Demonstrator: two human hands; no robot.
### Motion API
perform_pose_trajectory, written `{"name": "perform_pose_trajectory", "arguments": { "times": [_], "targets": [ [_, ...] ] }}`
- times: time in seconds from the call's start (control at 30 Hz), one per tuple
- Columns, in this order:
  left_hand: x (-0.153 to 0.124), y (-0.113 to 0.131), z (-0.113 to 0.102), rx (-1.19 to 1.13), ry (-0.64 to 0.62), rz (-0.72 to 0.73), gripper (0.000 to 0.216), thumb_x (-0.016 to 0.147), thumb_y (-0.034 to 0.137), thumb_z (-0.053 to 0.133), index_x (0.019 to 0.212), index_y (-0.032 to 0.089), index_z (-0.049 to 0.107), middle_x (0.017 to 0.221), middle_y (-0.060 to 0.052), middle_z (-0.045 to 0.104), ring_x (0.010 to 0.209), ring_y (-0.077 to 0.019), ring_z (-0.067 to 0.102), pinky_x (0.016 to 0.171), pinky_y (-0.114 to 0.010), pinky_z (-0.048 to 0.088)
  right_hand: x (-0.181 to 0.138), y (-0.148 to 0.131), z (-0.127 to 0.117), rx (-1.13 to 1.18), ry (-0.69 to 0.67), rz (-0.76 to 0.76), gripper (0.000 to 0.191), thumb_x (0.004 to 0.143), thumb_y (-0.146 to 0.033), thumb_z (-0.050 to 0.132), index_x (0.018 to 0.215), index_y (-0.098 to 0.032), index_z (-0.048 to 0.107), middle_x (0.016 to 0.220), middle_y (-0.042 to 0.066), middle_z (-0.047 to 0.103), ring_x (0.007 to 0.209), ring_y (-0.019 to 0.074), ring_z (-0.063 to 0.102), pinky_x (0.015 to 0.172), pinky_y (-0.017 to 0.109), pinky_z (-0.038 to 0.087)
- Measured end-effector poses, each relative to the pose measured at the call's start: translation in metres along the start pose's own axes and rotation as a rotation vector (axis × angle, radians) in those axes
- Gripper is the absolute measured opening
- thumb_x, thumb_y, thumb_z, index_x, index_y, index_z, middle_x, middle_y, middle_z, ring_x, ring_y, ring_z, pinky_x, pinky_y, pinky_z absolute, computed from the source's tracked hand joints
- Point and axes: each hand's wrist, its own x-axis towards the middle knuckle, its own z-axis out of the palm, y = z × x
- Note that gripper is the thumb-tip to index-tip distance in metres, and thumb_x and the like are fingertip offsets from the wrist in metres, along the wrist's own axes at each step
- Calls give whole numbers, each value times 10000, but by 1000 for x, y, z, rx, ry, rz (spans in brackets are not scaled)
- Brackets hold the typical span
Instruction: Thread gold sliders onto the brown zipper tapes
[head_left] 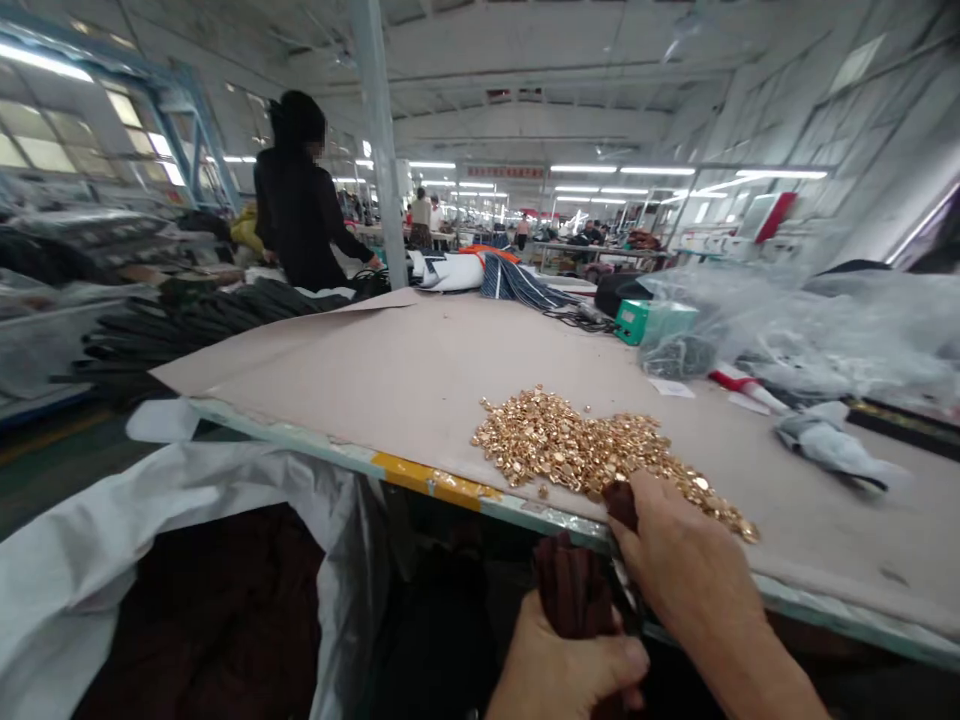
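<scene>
My left hand (pixel 562 665) is closed round a bundle of dark maroon strips (pixel 574 590), held below the table's front edge. My right hand (pixel 686 565) rests at that edge, fingers curled on the end of one maroon strip (pixel 621 503). Just beyond its fingers lies a heap of small shiny gold metal pieces (pixel 577 445) spread on the brown paper covering the table (pixel 420 370).
A big white sack (pixel 90 560) with dark maroon material inside stands open at lower left. Clear plastic bags (pixel 817 320), a green box (pixel 649 320) and white-grey cloth (pixel 832 445) lie at the right. A person in black (pixel 300 200) stands beyond the table, next to a pillar (pixel 379 140).
</scene>
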Motion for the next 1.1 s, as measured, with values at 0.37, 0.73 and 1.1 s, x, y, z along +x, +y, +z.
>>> {"name": "perform_pose_trajectory", "arguments": {
  "times": [0.37,0.73,1.1],
  "targets": [
    [-19,9,0,-51,80,-47,195,617,202,777,748,158,639,633,34,605,559,-105,530,572,-238,433,-67,25,-27,868,-127,47,166,887,-331,564,860,-194,655,706,11,618,597,141,555,561,254,419],
    [-18,7,-1,-44,17,-62,157,618,194,767,726,149,663,628,25,626,565,-104,532,583,-234,428,-70,12,-19,947,-57,40,109,871,-254,595,862,-175,669,741,23,632,651,137,593,596,236,450],
    [-20,3,-5,-54,-17,-91,177,622,215,782,748,162,670,629,18,629,569,-106,553,575,-229,444,-73,3,-18,1139,-99,274,121,835,-293,620,826,-178,655,683,2,660,604,133,599,566,221,459]
  ]
}}
